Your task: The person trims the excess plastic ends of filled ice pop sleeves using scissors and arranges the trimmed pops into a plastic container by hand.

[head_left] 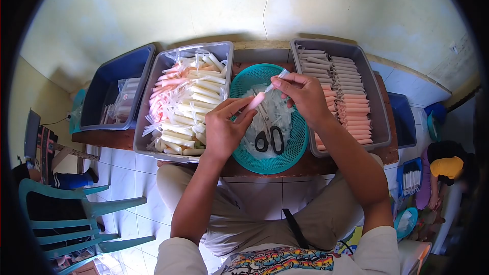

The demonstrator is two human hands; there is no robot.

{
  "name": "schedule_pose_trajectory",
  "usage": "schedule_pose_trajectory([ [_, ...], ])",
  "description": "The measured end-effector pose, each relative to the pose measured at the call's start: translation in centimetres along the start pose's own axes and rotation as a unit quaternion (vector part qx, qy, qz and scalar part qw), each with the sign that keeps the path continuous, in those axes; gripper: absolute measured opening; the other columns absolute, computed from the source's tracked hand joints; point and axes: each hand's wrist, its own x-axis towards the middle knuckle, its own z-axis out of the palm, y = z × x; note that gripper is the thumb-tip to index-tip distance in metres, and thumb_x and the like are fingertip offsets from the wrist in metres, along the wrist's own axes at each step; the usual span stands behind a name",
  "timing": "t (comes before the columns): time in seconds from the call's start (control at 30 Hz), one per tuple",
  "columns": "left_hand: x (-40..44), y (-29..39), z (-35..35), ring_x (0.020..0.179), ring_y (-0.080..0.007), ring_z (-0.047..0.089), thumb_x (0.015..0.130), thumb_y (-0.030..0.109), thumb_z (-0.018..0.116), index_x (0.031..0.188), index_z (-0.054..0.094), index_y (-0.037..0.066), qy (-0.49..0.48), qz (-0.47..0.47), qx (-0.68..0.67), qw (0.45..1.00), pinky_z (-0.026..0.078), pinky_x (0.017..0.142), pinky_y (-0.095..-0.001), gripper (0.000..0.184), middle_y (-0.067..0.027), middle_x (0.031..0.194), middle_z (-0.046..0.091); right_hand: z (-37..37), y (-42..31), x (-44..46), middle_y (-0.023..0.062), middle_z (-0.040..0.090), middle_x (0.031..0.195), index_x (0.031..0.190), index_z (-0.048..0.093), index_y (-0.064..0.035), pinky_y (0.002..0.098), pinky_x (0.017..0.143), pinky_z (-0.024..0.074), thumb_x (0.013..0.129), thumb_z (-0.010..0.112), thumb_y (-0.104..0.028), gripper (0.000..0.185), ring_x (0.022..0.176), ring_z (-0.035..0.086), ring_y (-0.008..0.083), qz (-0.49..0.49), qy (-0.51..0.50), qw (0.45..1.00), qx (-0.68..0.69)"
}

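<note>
My left hand (pixel 227 123) is closed around a pink ice pop (pixel 256 101) in a clear plastic sleeve. With finger and thumb, my right hand (pixel 300 95) pinches the sleeve's loose clear end (pixel 275 82). Both hands are over a round teal basket (pixel 237 158) heaped with clear plastic scraps (pixel 285 117). Black-handled scissors (pixel 270 137) lie on these scraps, points away from me, partly hidden by the pop. Left of the basket, a grey bin (pixel 230 53) holds loose white and pink pops (pixel 204 91). Pops in neat rows (pixel 351 97) fill the right grey bin (pixel 382 107).
A dark blue bin (pixel 94 91) with plastic packs stands far left on the wooden table (pixel 117 139). Behind is a pale wall (pixel 178 5). A teal plastic chair (pixel 66 224) stands at lower left. Another person (pixel 448 168) is at the far right, near a blue tray (pixel 402 181).
</note>
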Motion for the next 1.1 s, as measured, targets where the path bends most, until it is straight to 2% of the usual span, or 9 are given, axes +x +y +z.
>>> schedule_pose_trajectory([
  [0.07,-0.1,-0.3,-0.1,0.091,-0.022,0.078,0.085,0.003,0.087,0.12,0.081,0.003,-0.01,-0.012,0.01,1.0,0.061,0.082,-0.0331,0.035,-0.0143,0.105,0.081,0.0,0.2,0.1,0.0014,0.077,0.094,0.108,0.081,-0.0017,0.0223,0.059,0.0502,0.099,0.081,-0.028,0.028,0.075,0.061,0.0054,-0.004,0.016,1.0,0.024],
  [0.4,-0.3,-1.1,-0.7,0.085,-0.0213,0.077,0.084,0.002,0.087,0.117,0.082,0.004,0.018,0.003,0.042,0.999,0.061,0.078,-0.0329,0.034,-0.0128,0.105,0.081,0.7,1.4,-1.0,0.0041,0.076,0.107,0.134,0.071,-0.0005,0.0263,0.07,0.0553,0.101,0.076,-0.025,0.042,0.086,0.066,0.0079,0.022,-0.046,0.999,0.001],
  [0.47,-0.4,-1.0,-0.7,0.088,-0.0307,0.078,0.082,0.0,0.086,0.112,0.082,0.004,0.029,-0.008,0.036,0.999,0.062,0.078,-0.0383,0.031,-0.0141,0.102,0.079,0.9,2.2,-1.4,0.0111,0.077,0.113,0.14,0.066,0.0039,0.0337,0.078,0.0591,0.097,0.079,-0.025,0.054,0.094,0.073,0.0169,0.04,-0.086,0.985,-0.145],
  [0.5,-0.4,-1.0,-0.8,0.088,-0.0307,0.078,0.082,0.0,0.086,0.112,0.082,0.004,0.029,-0.008,0.036,0.999,0.062,0.078,-0.0383,0.031,-0.0141,0.102,0.079,1.2,2.4,-1.8,0.0111,0.077,0.113,0.14,0.066,0.0039,0.0337,0.078,0.0591,0.097,0.079,-0.025,0.054,0.094,0.073,0.0169,0.039,-0.087,0.985,-0.145],
  [0.57,-0.5,-1.2,-0.7,0.085,-0.0217,0.077,0.084,0.002,0.087,0.118,0.082,0.005,0.029,0.0,0.049,0.998,0.061,0.078,-0.0332,0.035,-0.0121,0.104,0.08,2.2,2.8,-2.8,0.0198,0.077,0.111,0.136,0.064,0.0088,0.042,0.086,0.0602,0.092,0.082,-0.025,0.059,0.097,0.076,0.0306,-0.039,-0.111,0.919,-0.376],
  [0.6,-0.5,-1.3,-0.7,0.085,-0.0217,0.077,0.084,0.002,0.087,0.118,0.082,0.005,0.029,0.0,0.049,0.998,0.061,0.078,-0.0332,0.035,-0.0121,0.104,0.08,2.6,3.6,-3.1,0.0198,0.077,0.111,0.136,0.064,0.0088,0.042,0.086,0.0602,0.092,0.082,-0.025,0.059,0.097,0.076,0.0306,-0.039,-0.111,0.919,-0.376],
  [0.67,-0.5,-1.3,-0.5,0.089,-0.0301,0.077,0.08,-0.002,0.086,0.114,0.082,0.005,0.043,0.013,0.038,0.998,0.062,0.078,-0.0385,0.036,-0.0132,0.103,0.077,3.5,5.8,-3.6,0.0279,0.072,0.113,0.137,0.059,0.0117,0.0486,0.094,0.0588,0.087,0.085,-0.024,0.067,0.104,0.073,0.0439,-0.036,-0.126,0.869,-0.478],
  [0.87,-0.7,-1.5,-0.5,0.09,-0.0299,0.076,0.079,-0.002,0.087,0.115,0.082,0.007,0.043,0.029,0.055,0.997,0.062,0.079,-0.0388,0.038,-0.0121,0.102,0.076,5.7,7.4,-4.8,0.032,0.062,0.123,0.142,0.045,0.0143,0.0527,0.098,0.0575,0.087,0.079,-0.016,0.072,0.113,0.069,0.0512,0.069,-0.127,0.853,-0.501],
  [1.1,-0.6,-1.4,-0.9,0.091,-0.0272,0.078,0.081,-0.001,0.087,0.116,0.082,0.007,0.042,0.03,0.069,0.996,0.062,0.081,-0.0373,0.036,-0.0111,0.105,0.078,4.8,8.4,-4.2,0.0358,0.063,0.124,0.156,0.03,0.0191,0.0521,0.098,0.058,0.084,0.078,-0.013,0.092,0.111,0.069,0.0533,0.037,-0.111,0.858,-0.5],
])
